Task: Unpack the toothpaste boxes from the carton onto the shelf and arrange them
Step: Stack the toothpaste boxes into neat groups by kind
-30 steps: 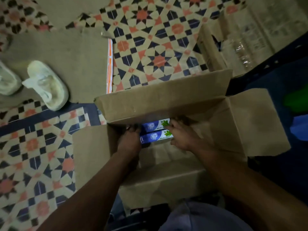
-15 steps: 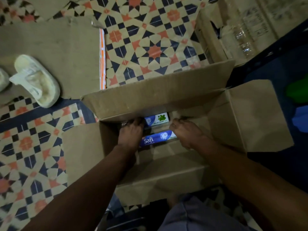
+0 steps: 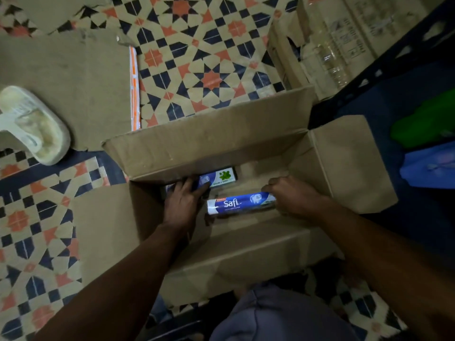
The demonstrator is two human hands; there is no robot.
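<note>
**Reaching Down Among Cardboard and Shadow**

Much of the far toothpaste box (image 3: pixel 221 177) was hidden. It lay against the far wall of the carton (image 3: pixel 209 146), at 12 o'clock from the hands. Its left part was covered by the left hand (image 3: pixel 182 203) and by the dark under the far flap. Only a white end panel with green leaves and the words "DOUBLE MINT" read clearly. The left hand's fingers lay across that box with their tips lost in shadow, so I could not tell whether they gripped it or merely rested on it.

The Safi box (image 3: pixel 241 204), long, slim and glossy blue with a white left end, sat crosswise inside the carton, near the far box but apart from it. The right hand (image 3: pixel 293 198), at its 3 o'clock end, had its fingers curled round that end and covered it. Whether the box was lifted or lay on the bottom was unclear.

The carton was plain matte brown board, its flaps folded outward. Around it spread floor tiles (image 3: pixel 209 57) in navy, orange and cream stars. At 9 o'clock a pale slipper (image 3: pixel 37 126), cut off by the frame edge, lay partly on a flattened cardboard sheet (image 3: pixel 69 82). At 1 o'clock stood film-wrapped packs (image 3: pixel 332 45), their print too blurred to read. At 2 o'clock ran the dark blue shelf (image 3: pixel 384 70), and beside it was a green shape (image 3: pixel 423 124) too blurred to name.
</note>
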